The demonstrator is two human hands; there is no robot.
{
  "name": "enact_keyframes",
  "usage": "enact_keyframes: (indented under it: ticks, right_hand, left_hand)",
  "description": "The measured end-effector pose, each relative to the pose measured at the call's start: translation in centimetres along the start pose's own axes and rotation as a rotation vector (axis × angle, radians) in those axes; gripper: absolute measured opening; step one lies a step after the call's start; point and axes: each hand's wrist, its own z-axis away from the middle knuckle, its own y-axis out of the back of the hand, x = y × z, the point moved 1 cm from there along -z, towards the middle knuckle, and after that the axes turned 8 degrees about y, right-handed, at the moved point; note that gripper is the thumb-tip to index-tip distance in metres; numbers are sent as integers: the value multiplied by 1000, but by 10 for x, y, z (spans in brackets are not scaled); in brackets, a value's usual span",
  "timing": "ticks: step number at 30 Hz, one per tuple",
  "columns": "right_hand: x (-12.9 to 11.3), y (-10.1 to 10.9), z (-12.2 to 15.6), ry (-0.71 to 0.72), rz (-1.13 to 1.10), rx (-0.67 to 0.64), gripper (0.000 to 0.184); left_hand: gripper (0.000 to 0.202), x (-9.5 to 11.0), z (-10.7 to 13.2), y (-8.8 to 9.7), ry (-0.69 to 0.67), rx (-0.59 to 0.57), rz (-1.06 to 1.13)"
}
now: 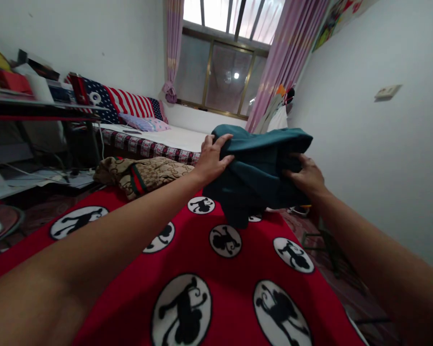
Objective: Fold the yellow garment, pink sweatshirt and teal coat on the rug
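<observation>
A dark teal cloth garment (256, 168), its exact kind unclear, hangs in loose folds between my two hands, raised above the red bedspread (245, 269). My left hand (215, 158) grips its upper left side, thumb and fingers pinching the fabric. On the right, my right hand (306, 174) holds the opposite side, with some fingertips tucked into the folds. The garment's lower end dangles close to the bedspread; whether it touches cannot be made out.
A crumpled brown patterned cloth (155, 173) with a green and red stripe lies at the bedspread's far left. Behind it stands a daybed with a pillow (144, 122). A cluttered desk (39, 108) is at left, a wall (375, 144) at right.
</observation>
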Motion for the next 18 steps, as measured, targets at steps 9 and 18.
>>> enact_keyframes:
  ticks: [9, 18]
  right_hand:
    - [31, -156, 69, -22, 224, -410, 63]
    - [16, -173, 123, -7, 15, 174, 51]
  left_hand:
    - [78, -90, 92, -148, 196, -594, -154]
    - [63, -120, 109, -155, 443, -104, 226]
